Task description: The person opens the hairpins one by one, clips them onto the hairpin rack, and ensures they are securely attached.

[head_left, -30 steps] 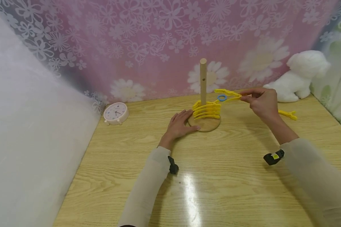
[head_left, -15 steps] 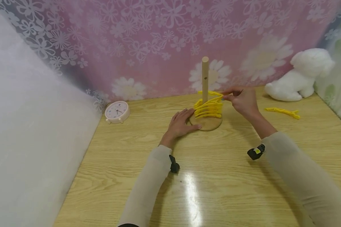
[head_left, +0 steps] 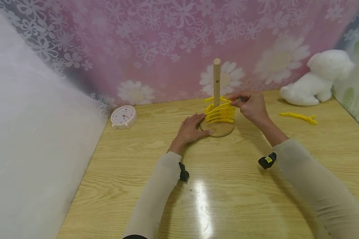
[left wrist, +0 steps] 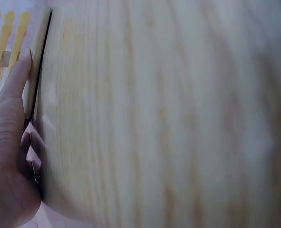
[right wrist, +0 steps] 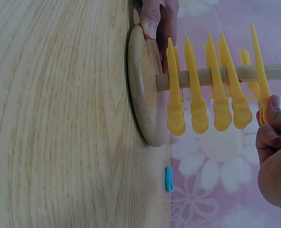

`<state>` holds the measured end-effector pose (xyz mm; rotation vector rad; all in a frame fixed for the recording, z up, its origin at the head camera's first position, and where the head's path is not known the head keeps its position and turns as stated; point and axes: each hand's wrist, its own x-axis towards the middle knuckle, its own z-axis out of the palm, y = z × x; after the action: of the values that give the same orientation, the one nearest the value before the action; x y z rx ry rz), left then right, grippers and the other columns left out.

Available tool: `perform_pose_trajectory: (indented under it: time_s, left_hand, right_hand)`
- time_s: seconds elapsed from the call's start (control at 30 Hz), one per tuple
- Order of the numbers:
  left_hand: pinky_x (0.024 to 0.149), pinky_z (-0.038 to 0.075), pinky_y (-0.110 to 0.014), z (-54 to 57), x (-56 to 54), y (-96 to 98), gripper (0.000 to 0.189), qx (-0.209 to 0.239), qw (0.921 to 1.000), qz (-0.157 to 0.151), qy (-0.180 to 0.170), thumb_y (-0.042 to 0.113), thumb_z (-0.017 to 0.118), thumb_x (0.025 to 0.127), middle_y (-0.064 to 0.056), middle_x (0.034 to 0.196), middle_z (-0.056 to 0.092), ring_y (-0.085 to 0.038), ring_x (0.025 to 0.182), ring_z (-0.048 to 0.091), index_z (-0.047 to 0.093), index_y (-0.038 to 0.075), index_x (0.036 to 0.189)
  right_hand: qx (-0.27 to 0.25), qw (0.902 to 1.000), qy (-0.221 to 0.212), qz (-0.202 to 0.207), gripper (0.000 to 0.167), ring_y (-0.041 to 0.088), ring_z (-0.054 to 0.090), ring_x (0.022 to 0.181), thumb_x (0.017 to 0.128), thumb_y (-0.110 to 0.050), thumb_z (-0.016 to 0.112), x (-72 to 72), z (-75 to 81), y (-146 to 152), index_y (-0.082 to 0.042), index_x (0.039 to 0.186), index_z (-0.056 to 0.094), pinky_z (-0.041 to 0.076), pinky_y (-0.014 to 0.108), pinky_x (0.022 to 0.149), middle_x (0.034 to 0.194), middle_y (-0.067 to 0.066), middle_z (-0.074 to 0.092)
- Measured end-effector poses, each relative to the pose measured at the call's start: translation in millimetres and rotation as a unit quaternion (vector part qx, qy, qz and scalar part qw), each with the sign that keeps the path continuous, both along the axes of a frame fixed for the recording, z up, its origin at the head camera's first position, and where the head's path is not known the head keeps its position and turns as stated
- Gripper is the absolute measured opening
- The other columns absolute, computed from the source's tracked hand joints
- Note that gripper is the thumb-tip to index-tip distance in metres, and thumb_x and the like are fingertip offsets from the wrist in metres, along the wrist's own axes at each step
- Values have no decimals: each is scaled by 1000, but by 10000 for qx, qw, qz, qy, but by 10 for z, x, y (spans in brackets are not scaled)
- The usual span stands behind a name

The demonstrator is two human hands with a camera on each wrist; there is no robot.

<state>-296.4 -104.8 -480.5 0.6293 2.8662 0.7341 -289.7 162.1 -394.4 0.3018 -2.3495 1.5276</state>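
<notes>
A wooden post (head_left: pixel 216 74) rises upright from a round wooden base (head_left: pixel 217 130). Several yellow alligator hair clips (right wrist: pixel 219 102) are stacked along its lower part. My left hand (head_left: pixel 192 129) rests at the base's left edge, thumb on the base, fingers spread beside it. Above the stack, my right hand (head_left: pixel 252 106) pinches another yellow hair clip (right wrist: pixel 259 61) by its handle end. In the right wrist view, that clip's arms lie on either side of the post. One more yellow hair clip (head_left: pixel 299 117) lies on the table to the right.
A small blue ring (right wrist: pixel 169 179) lies on the table beyond the base. At the left stands a pink clock (head_left: pixel 124 117), and a white plush toy (head_left: pixel 315 81) sits at the back right. A flowered pink cloth (head_left: pixel 167 49) hangs behind the table.
My right hand has moved left with the hair clip, bringing it from beside the post to around it above the stack. The left hand has stayed on the base.
</notes>
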Motion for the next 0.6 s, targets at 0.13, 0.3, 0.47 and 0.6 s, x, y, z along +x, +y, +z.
perform_pose_trajectory:
  time_s: [0.13, 0.3, 0.47, 0.6]
  left_hand:
    - [131, 1, -34, 6, -1, 4, 90, 17, 10000, 19, 19, 73, 61, 92, 15, 170, 26, -6, 159, 12, 28, 34, 166]
    - [131, 1, -33, -1, 6, 0, 90, 48, 10000, 43, 16, 73, 62, 92, 16, 170, 26, -5, 159, 12, 28, 34, 166]
    - [131, 1, -33, 3, 22, 0, 90, 73, 10000, 43, 33, 73, 62, 92, 16, 170, 27, -6, 159, 13, 28, 34, 166]
    - [131, 2, -34, 12, 30, 3, 89, 91, 9999, 37, 28, 72, 62, 92, 15, 170, 27, -7, 159, 13, 29, 33, 166]
  right_hand:
    - [139, 9997, 172, 81, 8, 8, 42, 50, 92, -2, 78, -6, -4, -20, -3, 98, 84, 41, 20, 47, 80, 2, 76]
    - [245, 9991, 306, 134, 7, 9, 36, 47, 91, -2, 80, -20, -17, -24, -3, 97, 84, 33, 23, 43, 70, 6, 69]
    - [229, 9992, 200, 259, 9, 10, 35, 46, 92, -5, 79, -2, -1, -16, -3, 101, 83, 34, 23, 43, 58, 5, 59]
    - [102, 9987, -14, 499, 15, 12, 35, 42, 95, -6, 76, 15, 0, 0, -5, 109, 82, 36, 24, 42, 55, 4, 58]
